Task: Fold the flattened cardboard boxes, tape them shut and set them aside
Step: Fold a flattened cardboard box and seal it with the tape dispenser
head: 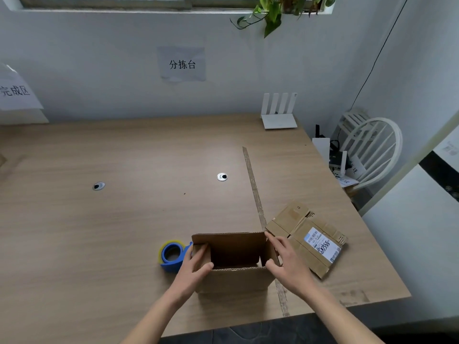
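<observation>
Brown corrugated cardboard box (233,259) stands opened up, top open, at the near edge of the light wood-grain desk (124,219). Left hand (196,265) grips the left wall, thumb curled over the rim, fingers outside. Right hand (283,256) grips the right wall the same way, thumb at the near corner.

Step looks like squaring the box and folding in flaps. Advice: push walls to true right angles first, fold short flaps before long ones, keep one hand pinning flaps while reaching for tape.

Blue-and-yellow tape dispenser (172,255) sits just left of the box, touching or nearly. Second flattened brown cardboard box (301,234) lies just right, with a white shipping label (323,244); barcode text too small to read, "10" marked on one flap.

Wall paper sign (182,64) reads "分拣台"; left sign (15,91) reads "完成区".
</observation>
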Action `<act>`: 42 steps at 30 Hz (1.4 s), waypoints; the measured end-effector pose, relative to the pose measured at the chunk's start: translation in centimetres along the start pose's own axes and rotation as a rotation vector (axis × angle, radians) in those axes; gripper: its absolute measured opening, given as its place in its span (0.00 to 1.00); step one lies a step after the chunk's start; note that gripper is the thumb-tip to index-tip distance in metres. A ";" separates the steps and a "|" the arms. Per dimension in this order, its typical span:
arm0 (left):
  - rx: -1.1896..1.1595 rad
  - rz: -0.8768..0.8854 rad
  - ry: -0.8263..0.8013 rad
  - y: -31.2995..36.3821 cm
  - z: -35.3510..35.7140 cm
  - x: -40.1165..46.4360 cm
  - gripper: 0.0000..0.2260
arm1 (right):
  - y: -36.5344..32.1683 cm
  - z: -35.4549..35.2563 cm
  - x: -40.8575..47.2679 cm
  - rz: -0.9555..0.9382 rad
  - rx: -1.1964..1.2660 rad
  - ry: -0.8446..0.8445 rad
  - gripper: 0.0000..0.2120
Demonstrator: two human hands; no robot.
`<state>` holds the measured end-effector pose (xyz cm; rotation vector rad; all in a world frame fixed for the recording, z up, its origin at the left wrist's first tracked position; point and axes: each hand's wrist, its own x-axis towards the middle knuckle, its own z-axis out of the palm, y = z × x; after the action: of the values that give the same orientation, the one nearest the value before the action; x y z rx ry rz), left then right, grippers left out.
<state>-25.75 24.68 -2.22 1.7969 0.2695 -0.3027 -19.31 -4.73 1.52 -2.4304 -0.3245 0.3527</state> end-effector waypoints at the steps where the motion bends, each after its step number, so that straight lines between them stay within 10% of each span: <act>1: 0.008 -0.009 -0.016 0.0 -0.1 0.0 0.37 | -0.1 -0.3 0.2 -0.005 -0.029 -0.031 0.36; 9: 0.022 -0.052 -0.060 0.5 -0.3 -0.6 0.47 | -0.4 -0.6 -0.1 0.018 0.106 -0.114 0.43; 14: 0.027 0.028 0.249 0.8 -0.1 -1.4 0.44 | -0.3 -0.6 -1.2 0.019 0.095 -0.155 0.47; 27: -0.061 0.037 0.325 0.4 0.7 -1.7 0.46 | -0.6 2.4 -0.4 0.101 0.361 0.020 0.35; 34: 0.185 0.133 0.407 -0.7 0.8 -0.9 0.12 | 0.1 3.1 0.0 0.115 0.207 0.209 0.34; 42: 0.421 0.158 0.310 -1.1 1.8 -0.5 0.17 | 2.2 6.5 -1.1 0.139 0.032 0.039 0.29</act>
<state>-26.74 23.15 -3.50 2.2701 0.2941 0.0400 -22.14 -2.99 -4.54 -2.4311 -0.1328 0.3679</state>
